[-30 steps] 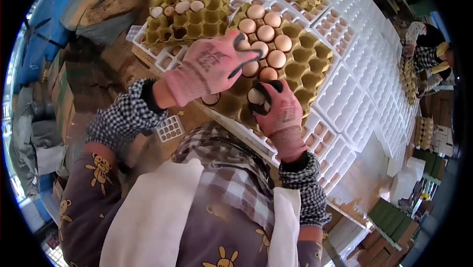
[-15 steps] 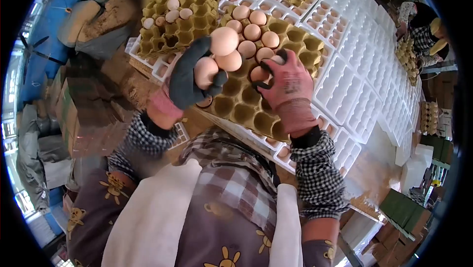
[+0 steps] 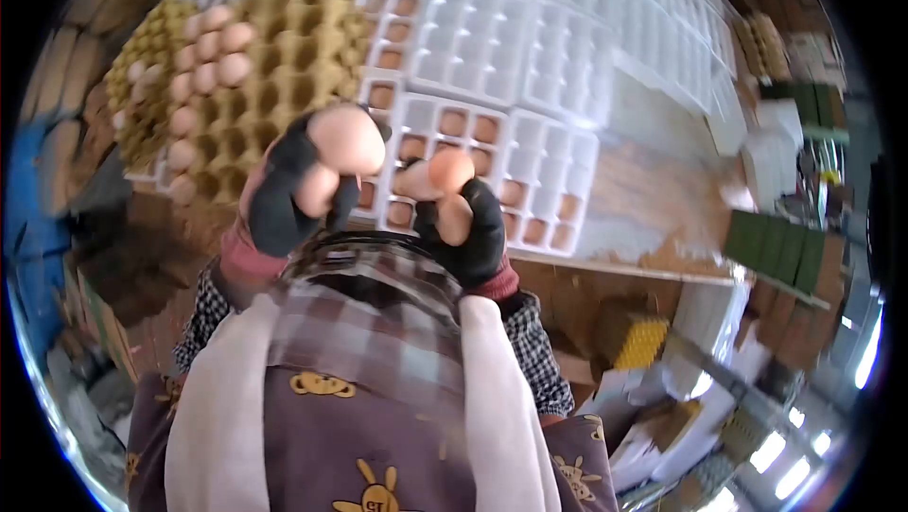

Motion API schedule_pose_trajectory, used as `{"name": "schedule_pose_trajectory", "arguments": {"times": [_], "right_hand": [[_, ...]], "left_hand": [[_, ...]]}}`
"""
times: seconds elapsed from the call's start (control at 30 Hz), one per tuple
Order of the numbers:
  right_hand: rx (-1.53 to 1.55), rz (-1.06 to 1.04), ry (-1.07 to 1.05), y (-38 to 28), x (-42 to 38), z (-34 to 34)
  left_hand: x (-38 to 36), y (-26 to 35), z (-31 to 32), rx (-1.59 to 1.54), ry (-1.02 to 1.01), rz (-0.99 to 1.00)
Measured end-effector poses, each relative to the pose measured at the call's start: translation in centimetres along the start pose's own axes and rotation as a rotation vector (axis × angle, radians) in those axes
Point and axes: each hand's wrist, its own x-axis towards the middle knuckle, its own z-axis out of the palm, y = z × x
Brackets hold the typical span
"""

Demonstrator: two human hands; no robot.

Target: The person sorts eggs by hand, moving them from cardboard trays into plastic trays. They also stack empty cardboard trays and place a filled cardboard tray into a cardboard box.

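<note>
Gloved in black and pink, my left hand (image 3: 279, 195) is closed around eggs; a large-looking egg (image 3: 347, 140) and another egg (image 3: 318, 190) show at its fingers. My right hand (image 3: 478, 240), palm turned up, is curled around several eggs, among them an orange-brown egg (image 3: 451, 170) and a paler egg (image 3: 454, 220). Both hands are close to my body, above the near edge of the white plastic trays. Left of them lies a brown pulp egg tray (image 3: 270, 91), with eggs (image 3: 210, 49) grouped on its left side and bare cups elsewhere.
White plastic trays (image 3: 473, 34) cover much of the table, some holding eggs in their pockets. Another pulp tray (image 3: 142, 63) with eggs stands at far left. Bare wooden tabletop (image 3: 653, 190) shows at right, with green boxes (image 3: 785, 247) beyond it.
My view has swung to the right. My right hand has lifted from the pulp tray with eggs and turned palm up over the white trays. My left hand still holds eggs.
</note>
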Motion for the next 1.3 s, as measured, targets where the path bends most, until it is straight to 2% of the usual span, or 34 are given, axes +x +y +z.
{"name": "schedule_pose_trajectory", "arguments": {"times": [0.03, 0.1, 0.17, 0.2, 0.23, 0.27, 0.3, 0.33, 0.37, 0.43, 0.47, 0.5, 0.53, 0.57, 0.63, 0.67, 0.73, 0.77, 0.8, 0.83, 0.9, 0.93, 0.97, 1.03, 1.07, 1.1, 1.17, 1.23, 1.27, 1.3], "right_hand": [[-0.087, -0.038, 0.165, -0.1, -0.8, -3.2], [-0.269, -0.087, 0.484, 1.0, -2.1, -9.9], [-1.173, -0.401, 0.553, 0.3, -3.0, -15.2], [-1.160, -0.392, 0.560, 0.1, -3.2, -16.0], [-1.324, -0.348, 0.591, -0.2, -2.9, -16.6], [-1.491, -0.302, 0.617, -0.4, -2.6, -17.2], [-1.481, -0.165, 0.578, -0.2, -2.1, -17.5], [-1.448, -0.245, 0.564, -0.1, -1.9, -17.8], [-1.412, -0.323, 0.553, 0.0, -1.7, -18.1], [-1.132, -0.450, 0.583, -1.1, -0.5, -19.9], [-1.110, -0.467, 0.608, -1.8, 0.1, -20.0], [-1.187, -0.385, 0.588, -2.2, 0.7, -20.9], [-1.281, -0.263, 0.511, -2.4, 1.3, -21.8], [-1.373, -0.147, 0.429, -2.6, 1.8, -22.4], [-1.388, -0.151, 0.387, -2.9, 2.7, -22.9], [-1.181, -0.216, 0.436, -2.6, 3.2, -23.1], [-0.861, -0.303, 0.493, -2.4, 4.7, -23.7], [-0.620, -0.243, 0.558, -2.3, 5.8, -23.5], [-0.646, -0.349, 0.583, -2.8, 6.9, -22.9], [-0.664, -0.456, 0.608, -3.3, 7.8, -22.3], [-1.358, -0.417, 0.591, -3.8, 8.6, -21.2], [-1.480, -0.373, 0.539, -2.4, 8.9, -21.7], [-1.483, -0.383, 0.527, -1.4, 9.0, -22.5], [-1.512, -0.592, 0.525, -0.5, 7.5, -22.9], [-1.451, -0.572, 0.507, -0.5, 6.0, -22.4], [-1.515, -0.413, 0.384, -2.0, 4.3, -20.0], [-1.596, -0.285, 0.208, -1.1, 4.1, -21.0], [-1.165, -0.431, 0.343, 0.3, 4.8, -23.0], [-0.941, -0.392, 0.397, 0.9, 4.6, -22.8], [-1.084, -0.469, 0.385, 0.8, 4.6, -22.6]], "left_hand": [[0.5, 0.0, 2.6, 0.267, -0.065, -0.075], [3.3, -4.5, 5.7, 0.675, -0.070, 0.144], [6.4, -8.8, 6.6, 1.108, -0.116, 0.278], [7.8, -10.6, 7.1, 1.294, -0.087, 0.342], [9.4, -12.3, 7.8, 1.477, -0.064, 0.414], [11.0, -13.7, 8.7, 1.530, -0.082, 0.406], [12.8, -15.3, 9.4, 1.582, -0.095, 0.401], [14.7, -17.8, 8.9, 1.701, -0.099, 0.463], [16.1, -19.2, 8.5, 1.766, -0.155, 0.441], [16.6, -19.5, 8.9, 1.740, -0.140, 0.412], [16.7, -19.7, 8.3, 1.775, -0.137, 0.373], [16.7, -20.0, 7.8, 1.810, -0.135, 0.331], [16.9, -20.1, 7.9, 1.860, -0.099, 0.179], [17.3, -20.0, 8.0, 1.867, -0.104, 0.179], [18.3, -19.6, 8.3, 1.712, -0.024, 0.381], [18.9, -19.6, 8.1, 1.715, -0.015, 0.375], [20.9, -20.1, 7.6, 1.886, -0.019, 0.487], [21.5, -20.3, 7.4, 1.971, -0.020, 0.551], [21.4, -20.5, 6.9, 1.995, -0.058, 0.407], [21.0, -20.4, 6.7, 1.999, -0.050, 0.412], [18.6, -20.4, 6.3, 1.892, -0.033, 0.438], [17.2, -19.7, 6.8, 1.850, 0.004, 0.400], [16.0, -19.1, 7.0, 1.849, 0.020, 0.406], [13.0, -17.8, 6.5, 1.826, 0.028, 0.345], [11.5, -17.1, 6.2, 1.823, 0.055, 0.334], [10.2, -16.4, 5.7, 1.744, -0.021, 0.311], [7.5, -16.6, 4.7, 1.611, -0.113, 0.264], [5.5, -16.3, 4.2, 1.595, -0.127, 0.286], [4.6, -15.4, 4.4, 1.602, -0.146, 0.280], [3.5, -15.3, 4.2, 1.650, -0.137, 0.312]]}}
